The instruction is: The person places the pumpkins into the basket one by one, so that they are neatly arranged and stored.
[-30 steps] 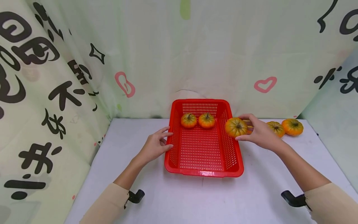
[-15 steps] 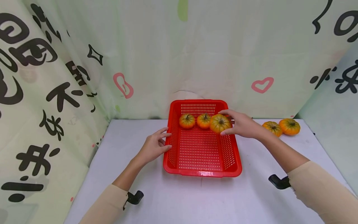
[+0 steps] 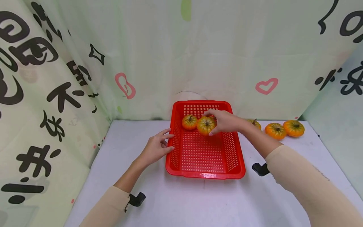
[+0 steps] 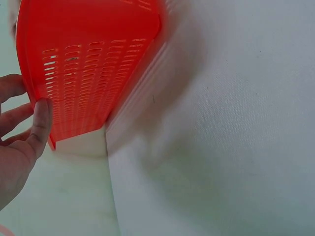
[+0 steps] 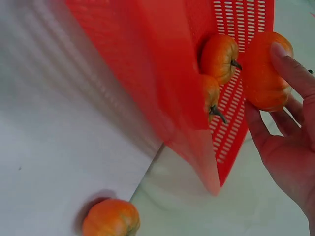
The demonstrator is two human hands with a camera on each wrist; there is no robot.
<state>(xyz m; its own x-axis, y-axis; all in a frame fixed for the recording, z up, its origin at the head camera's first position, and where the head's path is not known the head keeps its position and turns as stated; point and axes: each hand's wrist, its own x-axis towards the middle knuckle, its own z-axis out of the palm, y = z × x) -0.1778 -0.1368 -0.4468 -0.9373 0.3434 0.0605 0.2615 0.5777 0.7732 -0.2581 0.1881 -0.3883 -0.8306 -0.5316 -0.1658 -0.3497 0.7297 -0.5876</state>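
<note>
Gripping pumpkin [image 3: 206,126] in right hand [image 3: 225,121], touching basket [image 3: 205,175] with relaxed left hand [image 3: 155,147] — best lower gently mid-frame, sparing neighbouring pumpkin [image 3: 189,122].

We see a white table [image 3: 184,201] backed by a pale curtain [image 3: 227,47] printed with pink hearts [image 3: 266,92] and black characters [image 3: 60,100].

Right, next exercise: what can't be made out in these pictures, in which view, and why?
Head: one table pumpkin, partly covered by the right forearm.
Head: lettering on the near rim of the basket, too small to read.
Left wrist: most of the basket's contents, hidden by its wall.
Right wrist: the lowest pumpkin, cut off by the bottom edge.
</note>
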